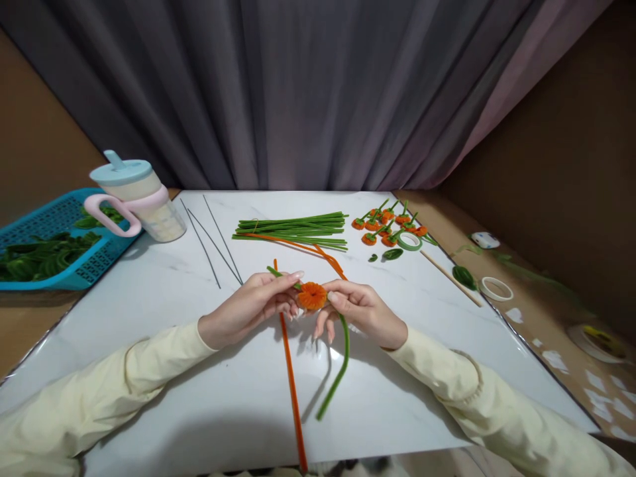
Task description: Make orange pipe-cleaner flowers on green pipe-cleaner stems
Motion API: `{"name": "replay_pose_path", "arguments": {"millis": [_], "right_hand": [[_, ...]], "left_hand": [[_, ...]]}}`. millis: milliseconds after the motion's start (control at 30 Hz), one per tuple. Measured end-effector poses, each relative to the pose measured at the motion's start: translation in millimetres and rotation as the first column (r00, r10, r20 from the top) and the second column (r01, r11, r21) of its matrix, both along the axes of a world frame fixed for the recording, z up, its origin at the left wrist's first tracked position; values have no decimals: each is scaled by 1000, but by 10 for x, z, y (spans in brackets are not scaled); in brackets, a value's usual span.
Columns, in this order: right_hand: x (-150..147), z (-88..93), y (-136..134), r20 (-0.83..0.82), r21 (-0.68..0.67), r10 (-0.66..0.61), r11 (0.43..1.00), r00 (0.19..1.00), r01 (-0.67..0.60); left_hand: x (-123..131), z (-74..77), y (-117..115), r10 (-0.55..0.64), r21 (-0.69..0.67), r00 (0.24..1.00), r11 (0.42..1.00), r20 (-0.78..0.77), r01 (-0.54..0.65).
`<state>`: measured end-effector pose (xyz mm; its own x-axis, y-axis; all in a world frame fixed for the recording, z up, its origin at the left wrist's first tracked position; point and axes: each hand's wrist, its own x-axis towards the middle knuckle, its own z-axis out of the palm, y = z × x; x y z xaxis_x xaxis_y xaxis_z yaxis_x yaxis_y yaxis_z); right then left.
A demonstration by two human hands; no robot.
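Between my hands is an orange flower of coiled pipe cleaner, its dark centre facing me. My left hand pinches a green pipe cleaner near its short end, at the flower's left edge. On the other side, my right hand pinches at the flower's right edge, and the long green end curves down below it. Where the green strand crosses the flower is hidden. Under my hands, an orange pipe cleaner lies lengthwise on the white table.
A bundle of green pipe cleaners lies at the back, with bent orange ones beside it. Finished orange flowers and green tape are back right. At left stand a lidded cup, thin wires and a blue basket.
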<state>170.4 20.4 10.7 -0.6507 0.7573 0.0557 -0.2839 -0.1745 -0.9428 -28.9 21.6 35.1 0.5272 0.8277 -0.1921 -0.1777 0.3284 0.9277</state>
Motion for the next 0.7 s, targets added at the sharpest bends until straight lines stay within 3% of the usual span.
{"name": "replay_pose_path", "arguments": {"millis": [267, 400, 567, 700], "right_hand": [[35, 68, -6, 66, 34, -3, 999, 998, 0], [49, 343, 38, 200, 121, -24, 993, 980, 0], [39, 787, 91, 352, 225, -41, 973, 935, -42], [20, 951, 79, 402, 228, -45, 972, 915, -52]], "left_hand": [[8, 13, -5, -8, 27, 999, 1000, -45, 9], [1, 178, 17, -43, 112, 990, 992, -131, 58], [-6, 412, 54, 6, 215, 997, 977, -78, 11], [4, 522, 28, 71, 341, 994, 939, -78, -40]]}}
